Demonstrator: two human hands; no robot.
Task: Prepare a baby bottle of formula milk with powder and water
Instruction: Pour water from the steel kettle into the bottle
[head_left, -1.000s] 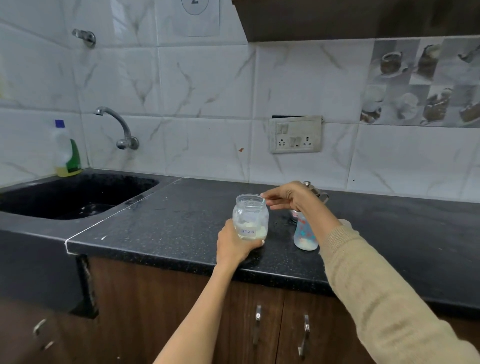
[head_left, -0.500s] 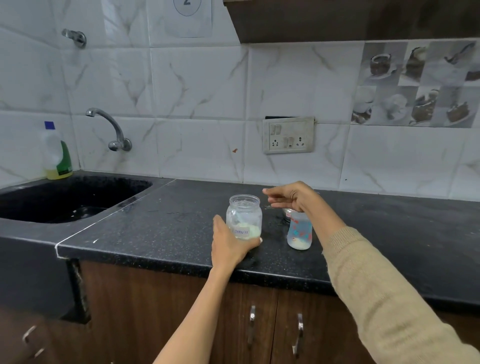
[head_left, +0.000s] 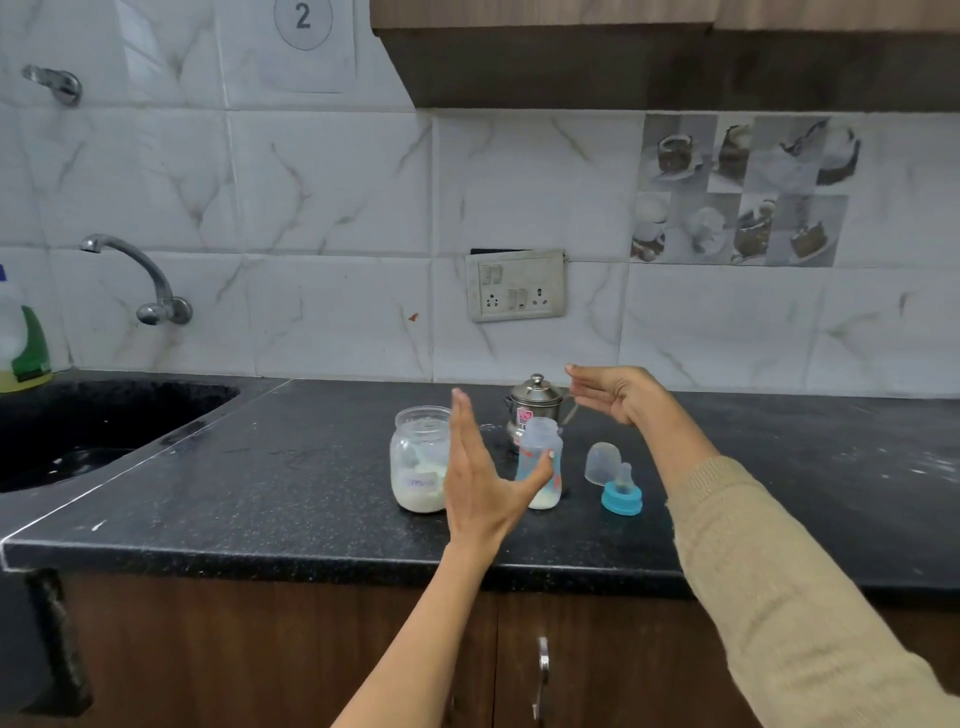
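An open glass jar (head_left: 418, 457) with white powder at its bottom stands on the black counter (head_left: 260, 493). Right of it is the open baby bottle (head_left: 543, 441), with white content at its base. My left hand (head_left: 478, 483) is raised between the two with straight fingers, holding nothing, its thumb in front of the bottle. My right hand (head_left: 618, 392) hovers above and right of a lidded steel pot (head_left: 535, 402), fingers stretched out. A thin handle rises from the pot's side to those fingertips; I cannot tell if they touch. The blue teat ring (head_left: 622, 496) and clear cap (head_left: 602, 462) sit to the bottle's right.
A black sink (head_left: 104, 415) with a wall tap (head_left: 145, 280) lies at the left, a detergent bottle (head_left: 21, 343) at its corner. A switch and socket plate (head_left: 514, 286) is on the tiled wall. Cabinet doors sit below the counter's front edge.
My left hand has let go of the jar and opened upward between jar and bottle. My right hand has moved from above the jar to the right, past the steel pot.
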